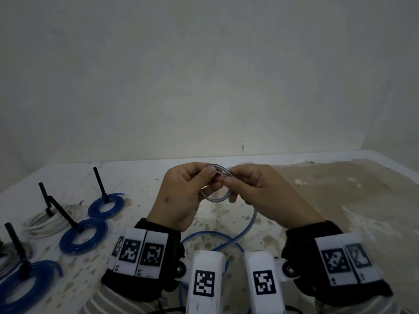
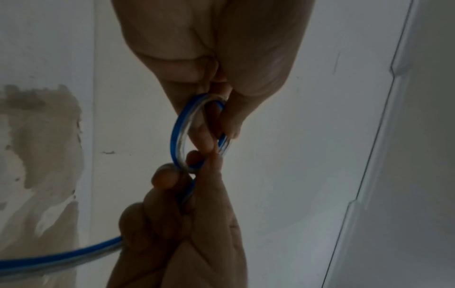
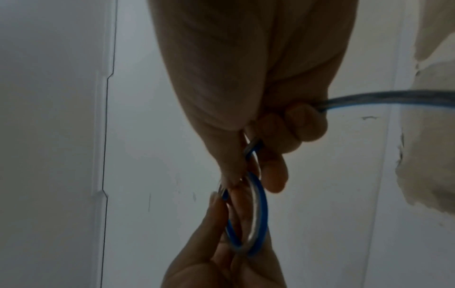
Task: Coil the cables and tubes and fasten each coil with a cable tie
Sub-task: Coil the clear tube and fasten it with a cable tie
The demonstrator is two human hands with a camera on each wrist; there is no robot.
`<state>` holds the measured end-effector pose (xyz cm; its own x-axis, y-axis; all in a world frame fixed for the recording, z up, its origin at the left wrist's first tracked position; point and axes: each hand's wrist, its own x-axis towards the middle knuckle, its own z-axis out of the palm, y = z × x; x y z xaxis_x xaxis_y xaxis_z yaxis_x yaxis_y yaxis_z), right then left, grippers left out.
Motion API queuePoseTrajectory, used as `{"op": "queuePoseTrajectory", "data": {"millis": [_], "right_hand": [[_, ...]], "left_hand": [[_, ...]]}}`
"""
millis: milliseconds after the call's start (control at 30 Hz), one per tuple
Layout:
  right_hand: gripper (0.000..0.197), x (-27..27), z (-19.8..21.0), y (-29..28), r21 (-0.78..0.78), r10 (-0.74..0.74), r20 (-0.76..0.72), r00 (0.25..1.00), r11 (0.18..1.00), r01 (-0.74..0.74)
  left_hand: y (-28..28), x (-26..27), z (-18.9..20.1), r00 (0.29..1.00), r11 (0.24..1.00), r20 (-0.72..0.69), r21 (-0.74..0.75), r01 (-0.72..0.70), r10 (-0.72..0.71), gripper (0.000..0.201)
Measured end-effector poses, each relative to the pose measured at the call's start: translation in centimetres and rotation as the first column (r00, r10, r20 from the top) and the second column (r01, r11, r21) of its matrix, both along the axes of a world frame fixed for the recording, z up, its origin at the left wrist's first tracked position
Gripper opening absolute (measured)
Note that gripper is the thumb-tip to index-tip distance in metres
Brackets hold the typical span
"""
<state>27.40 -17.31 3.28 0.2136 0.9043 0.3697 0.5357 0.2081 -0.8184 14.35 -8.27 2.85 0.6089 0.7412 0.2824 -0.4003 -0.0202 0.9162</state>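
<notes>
Above the table's middle, both hands hold one small loop of the blue-and-clear tube (image 1: 215, 197). My left hand (image 1: 209, 175) pinches the loop's top left between thumb and fingers. My right hand (image 1: 231, 177) pinches it at the top right, and the tube's tail (image 1: 248, 225) drops from that hand to slack bends (image 1: 210, 234) on the table by my wrists. In the left wrist view the loop (image 2: 178, 128) hangs between my left hand (image 2: 219, 126) above and the right hand's fingers (image 2: 167, 177) below. In the right wrist view the tail (image 3: 393, 99) leaves my right hand (image 3: 256, 169) sideways.
Tied coils lie at the left of the table (image 1: 294, 173): blue tube coils (image 1: 106, 205) (image 1: 84, 236) (image 1: 25, 286) with upright black cable ties (image 1: 99, 182), a white cable coil (image 1: 47, 220) and a grey coil (image 1: 9, 252). A brown stained patch (image 1: 340, 200) covers the right side. A wall stands behind.
</notes>
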Motion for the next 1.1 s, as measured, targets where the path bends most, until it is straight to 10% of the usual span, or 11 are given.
{"op": "queuePoseTrajectory", "data": {"millis": [200, 300, 367, 500, 800, 1100], "right_hand": [[0.016, 1.1, 0.1, -0.6, -0.011, -0.088, 0.205, 0.975, 0.996, 0.092], [0.016, 0.7, 0.1, -0.6, -0.044, -0.08, 0.288, 0.954, 0.994, 0.096], [0.018, 0.4, 0.0, -0.6, -0.068, -0.06, 0.314, 0.947, 0.994, 0.085], [0.009, 0.8, 0.2, -0.8, -0.036, -0.065, 0.257, 0.964, 0.996, 0.077], [0.011, 0.4, -0.5, -0.2, -0.072, -0.007, 0.316, 0.949, 0.997, 0.032], [0.011, 1.2, -0.1, -0.7, 0.056, -0.073, 0.232, 0.97, 0.997, 0.061]], "left_hand": [[-0.3, -0.6, 0.4, 0.933, 0.98, -0.359, 0.194, 0.05, 0.023, 0.01], [-0.8, -0.7, 0.5, 0.68, 0.67, -0.603, 0.71, 0.217, 0.418, 0.019], [-1.2, -1.0, 0.9, 0.625, 0.564, -0.607, 0.768, 0.303, 0.491, 0.027], [-1.0, -1.9, 1.8, 0.753, 0.726, -0.62, 0.62, 0.296, 0.221, 0.023], [-0.3, -2.3, 1.3, 0.632, 0.568, -0.602, 0.769, 0.294, 0.487, 0.015], [0.6, -2.5, 1.1, 0.745, 0.69, -0.577, 0.688, 0.224, 0.334, 0.011]]}}
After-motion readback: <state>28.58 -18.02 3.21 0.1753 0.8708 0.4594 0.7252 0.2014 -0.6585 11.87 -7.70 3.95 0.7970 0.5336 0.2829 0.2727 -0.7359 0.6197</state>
